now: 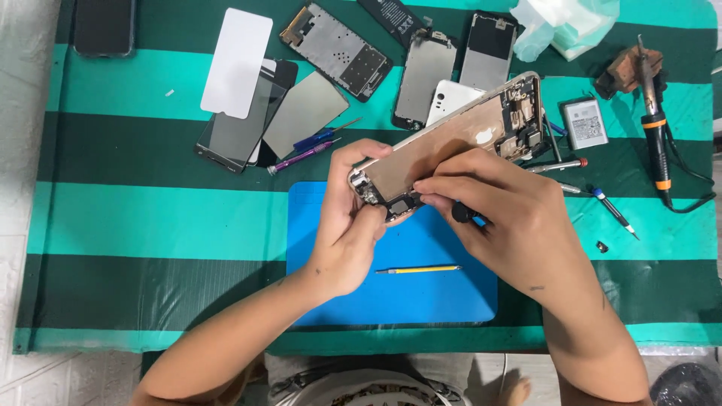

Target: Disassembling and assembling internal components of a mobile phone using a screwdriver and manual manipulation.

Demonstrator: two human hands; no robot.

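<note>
An opened phone housing (459, 135), gold-rimmed with bare circuitry at its far end, is held tilted above a blue work mat (331, 225). My left hand (347, 225) grips its near end from the left, thumb and fingers around the corner. My right hand (500, 218) holds a small screwdriver with a black cap (462, 213) and presses its tip into the housing's near end, where small parts show. A thin yellow tool (419, 269) lies on the mat below both hands.
A green striped cloth (150, 218) covers the table. Phone screens (241, 128), metal plates (336, 49), a white back cover (451, 98) and a battery (584, 122) lie at the back. A soldering iron (653, 113) and small screwdrivers (308, 150) lie around.
</note>
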